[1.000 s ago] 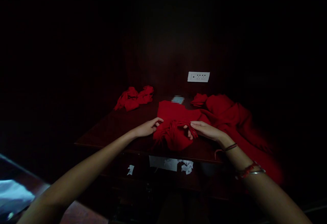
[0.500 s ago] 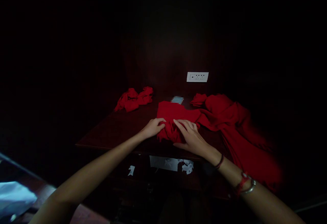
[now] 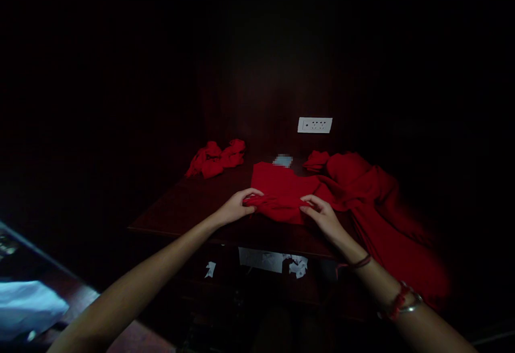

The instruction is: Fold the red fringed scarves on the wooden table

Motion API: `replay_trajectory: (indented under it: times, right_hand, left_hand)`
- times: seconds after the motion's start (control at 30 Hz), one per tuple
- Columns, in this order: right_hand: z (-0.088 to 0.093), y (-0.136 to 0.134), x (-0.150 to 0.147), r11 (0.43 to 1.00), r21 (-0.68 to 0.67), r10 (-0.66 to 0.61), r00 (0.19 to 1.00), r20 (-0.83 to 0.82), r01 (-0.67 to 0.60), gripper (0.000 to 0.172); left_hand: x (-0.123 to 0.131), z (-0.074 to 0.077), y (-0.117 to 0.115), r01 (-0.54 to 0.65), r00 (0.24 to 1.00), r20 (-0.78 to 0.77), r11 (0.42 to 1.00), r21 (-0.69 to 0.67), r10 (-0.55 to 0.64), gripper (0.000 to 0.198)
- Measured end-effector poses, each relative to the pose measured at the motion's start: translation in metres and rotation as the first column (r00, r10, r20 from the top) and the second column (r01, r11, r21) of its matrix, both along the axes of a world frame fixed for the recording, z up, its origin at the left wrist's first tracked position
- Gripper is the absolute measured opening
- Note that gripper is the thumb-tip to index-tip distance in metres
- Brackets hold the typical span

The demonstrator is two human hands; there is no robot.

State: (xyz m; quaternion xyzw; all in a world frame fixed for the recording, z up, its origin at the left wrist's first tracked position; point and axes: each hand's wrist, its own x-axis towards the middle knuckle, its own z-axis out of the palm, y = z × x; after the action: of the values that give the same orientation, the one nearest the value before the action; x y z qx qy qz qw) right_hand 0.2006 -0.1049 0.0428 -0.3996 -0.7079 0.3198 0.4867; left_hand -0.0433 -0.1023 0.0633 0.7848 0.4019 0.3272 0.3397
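Currently, we are holding a flat, folded piece of red cloth (image 3: 281, 181) at the middle of a dark reddish-brown wooden tabletop (image 3: 171, 208), close to its front edge. Our left hand (image 3: 234, 208) is pinching the cloth's near left corner, fingers curling over the top and thumb lying below. Our right hand (image 3: 326, 221) is touching the right end of the same near fold, thumb and fingertips standing a little apart; whether it is gripping the fabric, we cannot tell. On that wrist we are wearing a thin dark band (image 3: 364, 261), a red braided bracelet (image 3: 398, 301) and a silver metal bangle (image 3: 415, 304).

Along the tabletop's right side, a large, loose heap of red fabric (image 3: 374, 197) is spreading out, its lower part fading into shadow. A crumpled red cloth bundle (image 3: 213, 165) is lying at the tabletop's far left corner. Near the tabletop's back edge, just behind the folded cloth, a small pale-blue item (image 3: 283, 161) is showing, too blurred to make out. Above that back edge, right of its middle, we are seeing a white rectangular socket plate (image 3: 315, 125). Below the tabletop's front edge, a white rectangular sheet (image 3: 260, 259) is showing, with torn white paper (image 3: 298, 268) just to its right.
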Motion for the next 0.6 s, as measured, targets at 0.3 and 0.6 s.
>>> replay_trajectory:
  times: [0.3,0.6]
  right_hand:
    - [-0.004,-0.048,-0.006,0.951,0.249,-0.038,0.733,0.68,-0.182,0.035]
    - [-0.014,-0.044,-0.01,0.991,0.13,0.008,0.989,0.15,-0.028,0.018]
  left_hand:
    - [0.01,-0.03,-0.042,0.004,0.879,-0.456,0.954,0.301,0.141,0.054]
    - [0.007,-0.017,-0.044,-0.127,0.977,-0.139,0.966,0.226,0.161,0.048]
